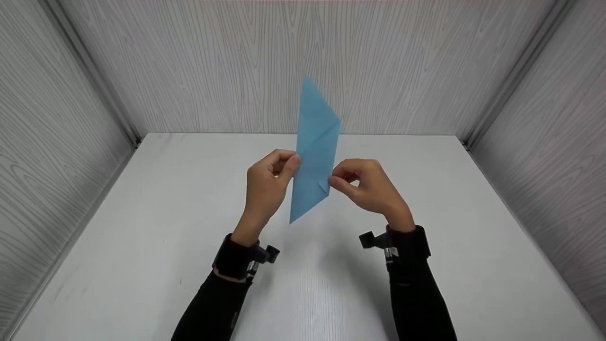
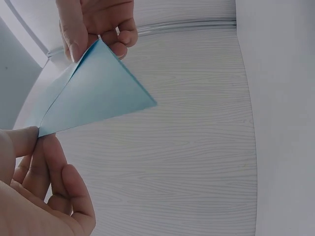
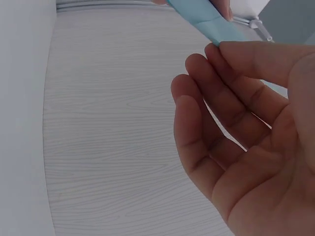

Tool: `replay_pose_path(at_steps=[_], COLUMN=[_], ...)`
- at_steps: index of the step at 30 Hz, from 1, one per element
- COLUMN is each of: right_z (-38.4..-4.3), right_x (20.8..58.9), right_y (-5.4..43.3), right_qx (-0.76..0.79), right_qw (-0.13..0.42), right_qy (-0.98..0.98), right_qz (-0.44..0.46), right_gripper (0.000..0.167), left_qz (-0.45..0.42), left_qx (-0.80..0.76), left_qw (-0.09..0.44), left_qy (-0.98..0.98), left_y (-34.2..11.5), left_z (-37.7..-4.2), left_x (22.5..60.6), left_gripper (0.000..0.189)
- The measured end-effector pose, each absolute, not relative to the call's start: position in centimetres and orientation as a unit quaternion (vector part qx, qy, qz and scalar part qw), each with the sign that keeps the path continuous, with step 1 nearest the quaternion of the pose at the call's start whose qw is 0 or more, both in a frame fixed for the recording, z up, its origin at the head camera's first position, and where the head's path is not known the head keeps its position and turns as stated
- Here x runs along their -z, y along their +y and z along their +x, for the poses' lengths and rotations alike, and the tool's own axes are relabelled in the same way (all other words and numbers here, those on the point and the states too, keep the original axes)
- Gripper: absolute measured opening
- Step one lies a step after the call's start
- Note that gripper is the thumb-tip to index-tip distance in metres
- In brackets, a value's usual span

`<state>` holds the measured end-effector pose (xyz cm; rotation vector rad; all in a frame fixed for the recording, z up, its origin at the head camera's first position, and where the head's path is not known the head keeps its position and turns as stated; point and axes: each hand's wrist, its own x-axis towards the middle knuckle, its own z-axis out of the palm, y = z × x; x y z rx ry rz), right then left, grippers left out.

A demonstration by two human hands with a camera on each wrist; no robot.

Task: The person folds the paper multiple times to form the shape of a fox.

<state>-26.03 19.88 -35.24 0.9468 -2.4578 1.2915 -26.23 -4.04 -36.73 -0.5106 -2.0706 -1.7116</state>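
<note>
A folded sheet of blue paper (image 1: 316,147) is held up above the white table, its long straight edge on the left and pointed tips at top and bottom. My left hand (image 1: 269,182) pinches that left edge between thumb and fingers, near the middle. At the lower right edge, my right hand (image 1: 367,184) pinches the paper with thumb and index finger. Diagonal creases cross its face. In the left wrist view the paper's (image 2: 101,91) lower end shows as a triangular flap. The right wrist view has the paper's (image 3: 204,19) edge at my thumb and index fingertips.
Below the hands lies a white tabletop (image 1: 142,237). Grey wood-grain panels stand at the back (image 1: 213,66), left (image 1: 42,156) and right (image 1: 549,156). Black wrist straps with small cameras sit on both wrists, over black sleeves.
</note>
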Motion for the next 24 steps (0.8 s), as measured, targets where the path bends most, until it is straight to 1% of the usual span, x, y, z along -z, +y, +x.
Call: replay_pose_path(at_steps=[4, 8, 11, 16, 20, 24], right_z=[-25.9, -25.9, -25.9, -26.0, -26.0, -26.0], right_x=[35.2, 35.2, 35.3, 35.4, 35.4, 35.4], right_y=[20.0, 20.0, 19.9, 19.9, 19.9, 19.9], right_qx=[-0.437, -0.434, -0.425, -0.421, -0.415, -0.398], right_qw=[0.111, 0.092, 0.086, 0.093, 0.081, 0.064], right_qy=[-0.834, -0.839, -0.842, -0.841, -0.845, -0.852], right_qz=[0.319, 0.315, 0.321, 0.329, 0.327, 0.335], right_gripper=[0.008, 0.008, 0.009, 0.01, 0.008, 0.007], left_qz=[-0.172, -0.162, -0.16, -0.158, -0.153, -0.145], left_qx=[0.617, 0.621, 0.624, 0.625, 0.627, 0.631], left_qw=[0.203, 0.206, 0.205, 0.2, 0.203, 0.21], left_qy=[-0.741, -0.739, -0.737, -0.738, -0.736, -0.733], left_y=[-3.8, -3.5, -3.4, -3.4, -3.4, -3.5], left_z=[-26.3, -26.0, -25.1, -23.7, -23.8, -24.9], left_x=[36.7, 36.3, 35.3, 33.8, 33.8, 35.0], left_gripper=[0.021, 0.021, 0.019, 0.019, 0.019, 0.019])
